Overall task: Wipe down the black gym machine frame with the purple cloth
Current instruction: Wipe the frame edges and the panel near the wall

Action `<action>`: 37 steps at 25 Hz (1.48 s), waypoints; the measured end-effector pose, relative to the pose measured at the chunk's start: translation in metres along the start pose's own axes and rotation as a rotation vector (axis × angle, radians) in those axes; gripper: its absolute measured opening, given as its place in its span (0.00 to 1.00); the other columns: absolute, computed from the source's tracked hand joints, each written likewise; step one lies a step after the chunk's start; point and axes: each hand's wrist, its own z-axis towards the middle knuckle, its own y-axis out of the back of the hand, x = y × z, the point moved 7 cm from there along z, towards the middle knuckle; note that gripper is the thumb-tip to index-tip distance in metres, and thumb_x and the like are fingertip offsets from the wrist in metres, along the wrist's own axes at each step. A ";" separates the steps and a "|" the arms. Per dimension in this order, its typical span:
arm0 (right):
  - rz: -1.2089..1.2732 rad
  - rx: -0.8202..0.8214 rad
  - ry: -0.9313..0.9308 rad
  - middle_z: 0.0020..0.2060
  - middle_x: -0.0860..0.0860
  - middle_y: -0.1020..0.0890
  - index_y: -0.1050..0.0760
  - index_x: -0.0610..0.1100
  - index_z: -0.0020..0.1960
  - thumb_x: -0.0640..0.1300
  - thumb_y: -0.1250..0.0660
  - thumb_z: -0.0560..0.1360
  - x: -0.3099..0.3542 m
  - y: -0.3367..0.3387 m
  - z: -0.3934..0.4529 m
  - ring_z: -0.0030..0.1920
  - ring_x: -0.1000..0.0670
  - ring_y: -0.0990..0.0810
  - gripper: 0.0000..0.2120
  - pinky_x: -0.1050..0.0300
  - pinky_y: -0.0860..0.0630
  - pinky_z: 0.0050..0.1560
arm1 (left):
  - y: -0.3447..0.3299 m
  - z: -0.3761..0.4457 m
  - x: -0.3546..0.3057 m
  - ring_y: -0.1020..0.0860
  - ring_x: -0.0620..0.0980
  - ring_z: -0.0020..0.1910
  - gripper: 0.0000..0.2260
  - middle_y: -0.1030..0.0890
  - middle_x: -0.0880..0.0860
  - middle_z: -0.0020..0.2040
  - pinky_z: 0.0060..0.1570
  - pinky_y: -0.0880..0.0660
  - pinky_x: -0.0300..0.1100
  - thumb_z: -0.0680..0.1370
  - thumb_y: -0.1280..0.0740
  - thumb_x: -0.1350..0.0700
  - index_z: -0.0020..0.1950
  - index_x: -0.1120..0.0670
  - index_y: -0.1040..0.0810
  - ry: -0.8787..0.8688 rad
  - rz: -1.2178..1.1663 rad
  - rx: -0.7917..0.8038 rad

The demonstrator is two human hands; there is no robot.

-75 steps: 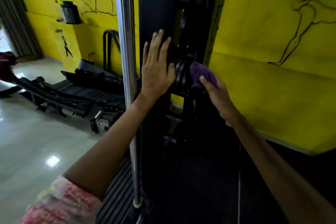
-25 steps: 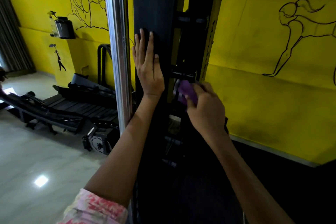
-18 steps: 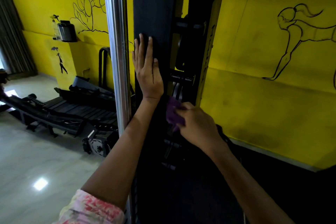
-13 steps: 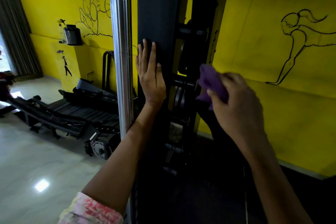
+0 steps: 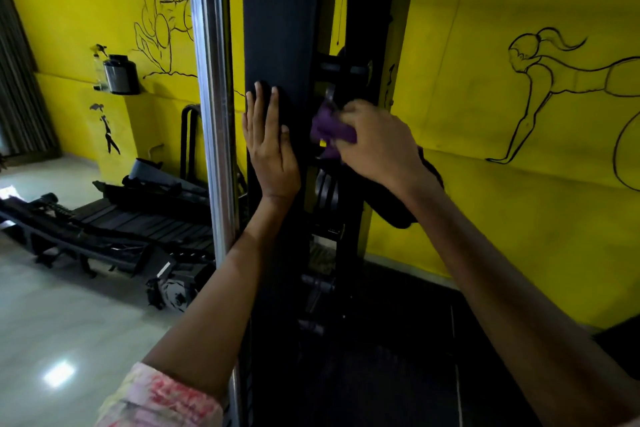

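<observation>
- Yellow wall (image 5: 485,184) with line drawings stands behind a black frame (image 5: 277,28).
- Left hand (image 5: 270,152) lies flat on the frame, fingers straight and pointing up.
- Right hand (image 5: 377,146), arm outstretched, bunches a purple cloth (image 5: 329,128) against the frame's inner parts.

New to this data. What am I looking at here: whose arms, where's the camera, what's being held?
There is no robot here: a person wears one wide-angle camera on the head, and it looks forward and down along both bare arms. The single view shows a gym with yellow walls. In the middle stands a black machine frame, with a shiny steel pole just left of it. The left hand lies flat on the frame, fingers straight. The right hand grips a bunched purple cloth and holds it against the darker parts between the uprights, where stacked weight plates sit just below. Folded black equipment lies on the floor to the left.
</observation>
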 end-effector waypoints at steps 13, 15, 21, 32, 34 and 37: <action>0.212 -0.338 -0.149 0.54 0.46 0.23 0.22 0.44 0.58 0.47 0.34 0.76 -0.005 0.106 -0.005 0.54 0.45 0.24 0.13 0.61 0.38 0.44 | -0.003 0.023 -0.032 0.46 0.60 0.75 0.35 0.40 0.61 0.75 0.71 0.52 0.58 0.73 0.38 0.41 0.74 0.61 0.38 0.213 0.143 0.123; 0.201 -0.225 -0.244 0.55 0.45 0.22 0.23 0.44 0.59 0.49 0.35 0.77 0.001 0.106 0.034 0.56 0.44 0.23 0.14 0.59 0.35 0.45 | -0.008 0.034 -0.040 0.52 0.62 0.76 0.42 0.46 0.59 0.77 0.70 0.55 0.63 0.69 0.33 0.39 0.76 0.58 0.43 0.266 0.193 0.190; -0.018 -0.077 -0.142 0.55 0.44 0.21 0.24 0.40 0.58 0.46 0.34 0.74 0.029 0.075 0.064 0.57 0.41 0.23 0.15 0.52 0.26 0.51 | -0.001 0.054 -0.040 0.50 0.59 0.76 0.49 0.53 0.58 0.78 0.70 0.49 0.63 0.68 0.25 0.47 0.79 0.53 0.53 0.428 0.271 0.286; -0.016 -0.437 -0.113 0.53 0.47 0.21 0.24 0.43 0.59 0.45 0.36 0.76 0.021 0.191 0.100 0.54 0.46 0.21 0.13 0.58 0.33 0.43 | 0.007 0.114 -0.088 0.52 0.55 0.77 0.39 0.53 0.56 0.78 0.71 0.55 0.47 0.73 0.30 0.56 0.78 0.54 0.48 0.201 0.103 0.195; 0.022 -0.297 -0.143 0.53 0.45 0.20 0.23 0.42 0.57 0.45 0.36 0.75 0.024 0.176 0.130 0.55 0.43 0.22 0.13 0.56 0.30 0.46 | 0.002 0.142 -0.100 0.55 0.53 0.77 0.40 0.56 0.54 0.79 0.70 0.54 0.47 0.73 0.30 0.54 0.79 0.53 0.50 0.127 0.158 0.197; -0.026 -0.149 -0.070 0.54 0.43 0.21 0.24 0.41 0.55 0.45 0.35 0.74 0.021 0.160 0.143 0.55 0.41 0.22 0.12 0.55 0.29 0.48 | -0.015 0.160 -0.095 0.59 0.53 0.77 0.45 0.61 0.54 0.78 0.71 0.52 0.58 0.72 0.29 0.47 0.79 0.52 0.55 0.113 0.310 0.310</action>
